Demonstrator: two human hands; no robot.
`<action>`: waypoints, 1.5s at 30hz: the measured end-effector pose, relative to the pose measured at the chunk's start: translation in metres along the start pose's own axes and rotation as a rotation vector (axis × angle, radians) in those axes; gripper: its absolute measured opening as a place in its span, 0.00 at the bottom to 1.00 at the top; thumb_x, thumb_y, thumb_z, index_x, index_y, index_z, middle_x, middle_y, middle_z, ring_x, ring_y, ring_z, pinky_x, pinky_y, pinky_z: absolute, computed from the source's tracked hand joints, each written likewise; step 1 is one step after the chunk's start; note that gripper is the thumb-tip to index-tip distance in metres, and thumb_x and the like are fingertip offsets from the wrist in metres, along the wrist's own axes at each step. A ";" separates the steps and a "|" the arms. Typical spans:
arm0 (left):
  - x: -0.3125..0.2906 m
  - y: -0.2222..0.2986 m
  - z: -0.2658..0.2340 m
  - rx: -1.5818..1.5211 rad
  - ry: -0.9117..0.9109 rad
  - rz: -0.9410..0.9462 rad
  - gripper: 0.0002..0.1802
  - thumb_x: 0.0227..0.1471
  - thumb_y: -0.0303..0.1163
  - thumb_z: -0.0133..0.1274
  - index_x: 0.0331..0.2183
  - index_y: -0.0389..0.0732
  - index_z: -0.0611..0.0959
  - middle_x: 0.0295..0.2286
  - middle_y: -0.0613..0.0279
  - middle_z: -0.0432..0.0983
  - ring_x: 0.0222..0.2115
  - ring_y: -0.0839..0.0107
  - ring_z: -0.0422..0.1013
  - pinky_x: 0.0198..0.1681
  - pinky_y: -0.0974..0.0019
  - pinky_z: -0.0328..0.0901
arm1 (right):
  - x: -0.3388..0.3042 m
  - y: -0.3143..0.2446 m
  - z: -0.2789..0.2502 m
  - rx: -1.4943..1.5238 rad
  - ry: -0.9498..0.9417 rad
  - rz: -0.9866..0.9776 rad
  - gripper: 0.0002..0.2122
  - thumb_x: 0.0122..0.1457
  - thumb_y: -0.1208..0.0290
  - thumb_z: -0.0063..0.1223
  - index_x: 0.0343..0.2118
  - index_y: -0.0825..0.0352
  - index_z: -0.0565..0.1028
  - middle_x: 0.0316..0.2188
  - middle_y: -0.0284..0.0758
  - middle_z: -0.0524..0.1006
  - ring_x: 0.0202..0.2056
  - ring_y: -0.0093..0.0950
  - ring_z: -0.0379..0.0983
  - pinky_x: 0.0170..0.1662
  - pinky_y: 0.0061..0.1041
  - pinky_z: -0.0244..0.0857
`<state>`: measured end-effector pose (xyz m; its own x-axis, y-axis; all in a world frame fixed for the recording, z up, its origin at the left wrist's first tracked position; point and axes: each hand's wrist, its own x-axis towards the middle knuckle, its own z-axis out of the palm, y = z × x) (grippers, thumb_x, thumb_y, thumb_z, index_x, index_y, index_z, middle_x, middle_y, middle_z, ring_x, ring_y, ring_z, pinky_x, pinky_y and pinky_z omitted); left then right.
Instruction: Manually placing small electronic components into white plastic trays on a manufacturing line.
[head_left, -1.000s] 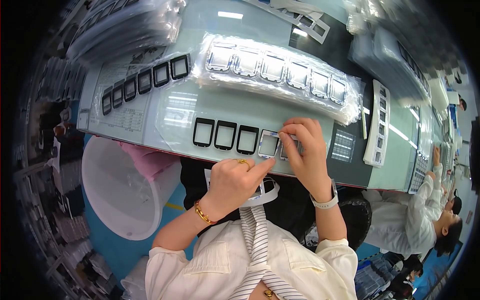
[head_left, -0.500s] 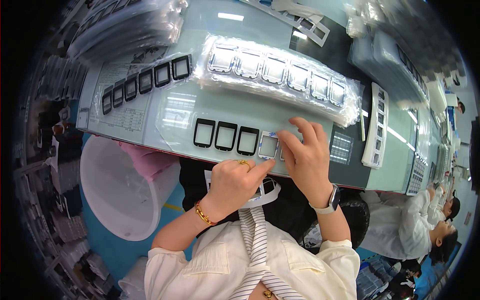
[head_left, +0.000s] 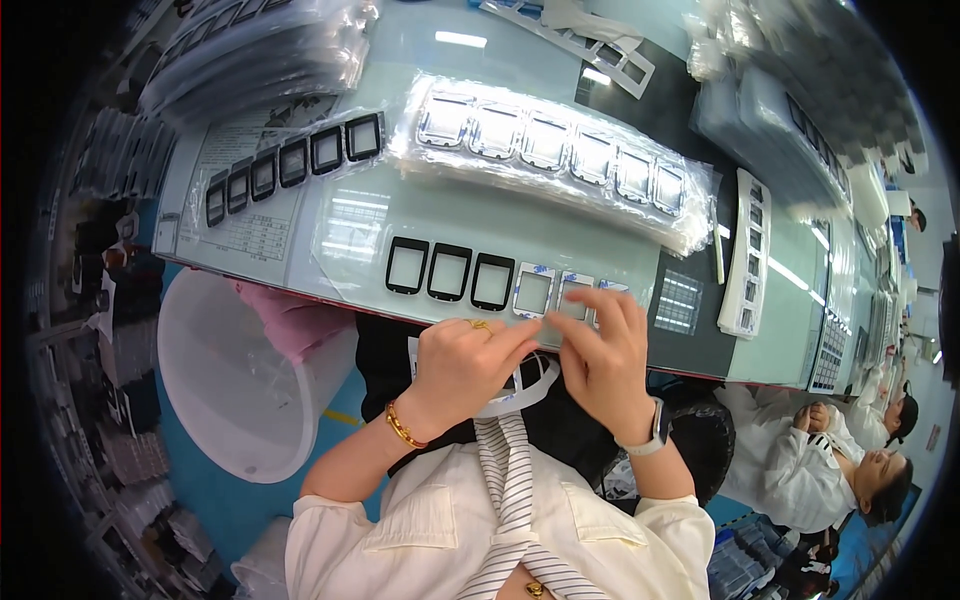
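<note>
A row of small rectangular frames lies along the near table edge: three black ones, such as the middle black frame [head_left: 450,272], then several white-faced ones with blue print, such as the leftmost white frame [head_left: 534,290]. Just below that frame, my left hand [head_left: 468,362] is closed, thumb and index finger pressed together. My right hand [head_left: 608,350] partly covers the other white frames; its bent index finger and thumb come close to the left fingertips. Whatever either hand pinches is too small to make out. A white cut-out strip [head_left: 535,388] hangs below the left hand.
A plastic-wrapped stack of frame trays [head_left: 560,165] lies behind the row. More black frames [head_left: 293,163] stand at left, bagged stacks [head_left: 260,60] beyond. At right lies a white strip [head_left: 746,255]. A white bin [head_left: 240,390] stands below left; a co-worker [head_left: 810,460] sits right.
My right hand has drawn down and slightly left from the white frames toward my left fingertips, uncovering more of them. My left hand has barely moved. The co-worker's hands have come together.
</note>
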<state>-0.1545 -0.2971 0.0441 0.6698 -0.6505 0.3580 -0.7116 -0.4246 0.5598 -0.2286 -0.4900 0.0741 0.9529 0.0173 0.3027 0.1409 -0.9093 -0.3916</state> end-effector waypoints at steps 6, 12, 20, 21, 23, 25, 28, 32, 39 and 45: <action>-0.007 0.003 -0.015 -0.523 0.003 -0.103 0.26 0.46 0.34 0.73 0.49 0.43 0.87 0.25 0.62 0.83 0.17 0.74 0.71 0.23 0.72 0.64 | -0.016 -0.022 -0.015 0.474 -0.229 0.140 0.15 0.55 0.82 0.61 0.45 0.65 0.79 0.35 0.38 0.80 0.38 0.39 0.76 0.44 0.38 0.66; -0.012 -0.016 -0.044 -0.425 -0.018 -0.052 0.16 0.45 0.32 0.73 0.39 0.41 0.91 0.23 0.63 0.81 0.18 0.73 0.72 0.22 0.71 0.63 | -0.012 -0.015 -0.024 0.513 -0.278 0.275 0.07 0.58 0.83 0.60 0.39 0.69 0.82 0.29 0.37 0.80 0.31 0.33 0.77 0.36 0.29 0.71; -0.020 -0.019 -0.052 -0.461 -0.074 -0.216 0.05 0.49 0.26 0.69 0.32 0.40 0.90 0.21 0.63 0.78 0.19 0.71 0.72 0.23 0.69 0.63 | 0.014 -0.025 -0.010 0.567 -0.196 0.062 0.08 0.56 0.83 0.63 0.39 0.68 0.81 0.37 0.38 0.79 0.37 0.37 0.76 0.41 0.32 0.71; -0.021 -0.020 -0.052 -0.461 -0.072 -0.217 0.05 0.49 0.26 0.69 0.32 0.40 0.90 0.21 0.63 0.78 0.19 0.71 0.72 0.23 0.69 0.63 | 0.015 -0.027 -0.008 0.566 -0.223 0.047 0.08 0.55 0.83 0.64 0.38 0.68 0.80 0.38 0.38 0.79 0.38 0.37 0.76 0.42 0.32 0.71; -0.024 -0.023 -0.052 -0.451 -0.102 -0.250 0.04 0.53 0.28 0.67 0.32 0.39 0.89 0.23 0.60 0.80 0.19 0.67 0.74 0.24 0.66 0.65 | 0.017 -0.030 -0.005 0.559 -0.242 0.029 0.08 0.55 0.84 0.64 0.38 0.68 0.79 0.39 0.38 0.79 0.39 0.37 0.75 0.41 0.32 0.71; -0.032 -0.028 -0.046 -0.416 -0.127 -0.306 0.05 0.55 0.31 0.65 0.32 0.39 0.89 0.23 0.58 0.81 0.20 0.64 0.75 0.25 0.63 0.66 | 0.019 -0.034 -0.004 0.553 -0.263 0.011 0.09 0.55 0.84 0.64 0.37 0.69 0.78 0.39 0.38 0.78 0.39 0.37 0.75 0.41 0.31 0.71; -0.047 -0.044 -0.036 -0.054 -0.329 -0.438 0.11 0.58 0.38 0.62 0.32 0.41 0.90 0.23 0.53 0.82 0.23 0.55 0.78 0.27 0.55 0.69 | 0.025 -0.037 -0.003 0.585 -0.271 0.014 0.07 0.56 0.84 0.63 0.37 0.69 0.78 0.37 0.38 0.78 0.37 0.35 0.76 0.41 0.30 0.70; -0.052 -0.047 -0.030 -0.047 -0.266 -0.380 0.11 0.56 0.40 0.64 0.31 0.44 0.91 0.22 0.55 0.81 0.23 0.55 0.78 0.28 0.54 0.70 | 0.039 -0.022 0.005 0.635 -0.150 0.129 0.03 0.60 0.84 0.59 0.36 0.71 0.78 0.31 0.36 0.79 0.33 0.29 0.76 0.41 0.25 0.69; -0.026 -0.036 -0.041 -0.101 0.041 -0.091 0.07 0.51 0.33 0.69 0.35 0.46 0.91 0.19 0.67 0.74 0.17 0.67 0.70 0.21 0.65 0.63 | 0.058 -0.004 0.027 0.611 -0.035 0.349 0.04 0.65 0.77 0.60 0.37 0.72 0.79 0.31 0.33 0.80 0.34 0.21 0.74 0.42 0.22 0.68; -0.021 -0.039 -0.036 -0.015 0.067 -0.034 0.09 0.51 0.34 0.69 0.37 0.49 0.92 0.17 0.69 0.68 0.15 0.68 0.66 0.19 0.64 0.60 | 0.062 -0.006 0.027 0.598 -0.071 0.349 0.04 0.64 0.77 0.61 0.37 0.73 0.79 0.31 0.33 0.79 0.34 0.22 0.73 0.42 0.23 0.67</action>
<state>-0.1334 -0.2443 0.0417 0.7065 -0.5920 0.3878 -0.6854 -0.4359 0.5833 -0.1630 -0.4723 0.0716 0.9818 -0.1886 0.0221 -0.0728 -0.4815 -0.8734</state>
